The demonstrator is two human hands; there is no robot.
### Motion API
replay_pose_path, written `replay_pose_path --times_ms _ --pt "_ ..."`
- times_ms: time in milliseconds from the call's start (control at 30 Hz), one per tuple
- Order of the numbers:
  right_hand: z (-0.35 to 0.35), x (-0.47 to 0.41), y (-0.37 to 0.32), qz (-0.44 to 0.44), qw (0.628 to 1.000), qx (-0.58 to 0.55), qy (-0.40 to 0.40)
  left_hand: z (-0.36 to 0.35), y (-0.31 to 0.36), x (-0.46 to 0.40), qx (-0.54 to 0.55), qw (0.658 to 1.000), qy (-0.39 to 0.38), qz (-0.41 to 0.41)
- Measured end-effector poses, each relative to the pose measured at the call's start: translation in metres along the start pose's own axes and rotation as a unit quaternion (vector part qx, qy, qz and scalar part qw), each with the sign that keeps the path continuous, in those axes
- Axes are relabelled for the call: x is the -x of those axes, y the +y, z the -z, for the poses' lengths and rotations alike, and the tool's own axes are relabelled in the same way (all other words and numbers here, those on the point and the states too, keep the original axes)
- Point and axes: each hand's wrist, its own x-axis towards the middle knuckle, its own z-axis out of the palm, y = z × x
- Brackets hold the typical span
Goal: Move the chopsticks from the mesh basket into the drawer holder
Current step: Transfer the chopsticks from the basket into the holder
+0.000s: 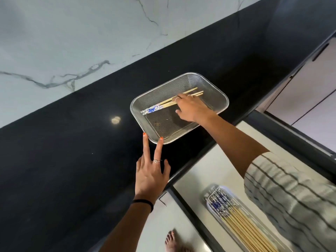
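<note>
While your left hand presses two straight fingertips against the mesh basket rim, your right hand fingers curl around the chopsticks; no readable writing shows.

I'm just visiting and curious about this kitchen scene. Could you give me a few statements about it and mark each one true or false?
1. The right hand reaches into the mesh basket onto the chopsticks. True.
2. The mesh basket sits inside the drawer. False: it sits on the black counter.
3. The left hand touches the basket's near rim with two straight fingers. True.
4. The drawer holder is empty. False: it already holds many chopsticks.
5. The basket's chopsticks have red ends. False: their ends are blue and white.
</note>
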Motion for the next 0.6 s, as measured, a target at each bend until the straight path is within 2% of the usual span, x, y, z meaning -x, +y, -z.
replay_pose_path --times_ms 133,267,600 --pt "-0.015 -0.020 0.000 -0.004 1.000 0.004 0.004 -0.001 0.000 0.000 -0.003 1.000 -0.001 0.002" --pt "-0.021 -0.031 -0.002 0.013 0.998 0.059 0.005 -0.001 -0.002 -0.001 -0.013 1.000 -0.001 0.004" --pt "-0.009 -0.021 -0.005 0.064 0.990 0.126 0.029 -0.003 -0.003 -0.001 -0.026 1.000 0.008 0.002"
